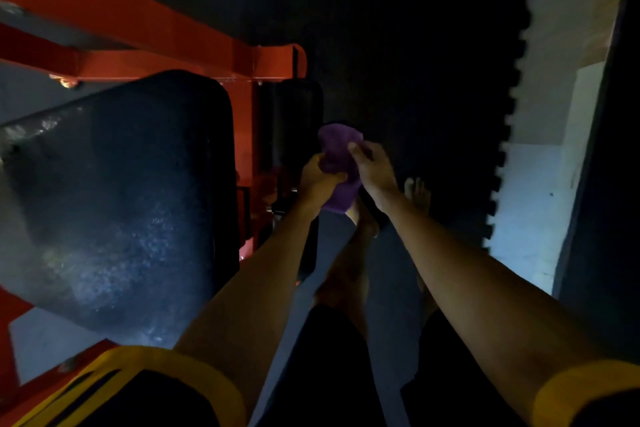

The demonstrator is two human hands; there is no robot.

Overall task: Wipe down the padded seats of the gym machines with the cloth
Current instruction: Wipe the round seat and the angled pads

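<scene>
Gripping the purple cloth [336,145], curled left hand [317,181] and right hand [376,170]

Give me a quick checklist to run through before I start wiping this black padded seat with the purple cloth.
1. Grip on the purple cloth: ok, left hand and right hand both hold it.
2. Cloth spread flat: not ok, it is bunched.
3. Cloth on the black padded seat: not ok, held apart, to its right.
4. Cloth dampness: cannot tell.
5. Dirt on the seat: cannot tell; pale speckles may be glare.
6. Footing: ok, bare foot on the dark rubber floor mat.
</scene>
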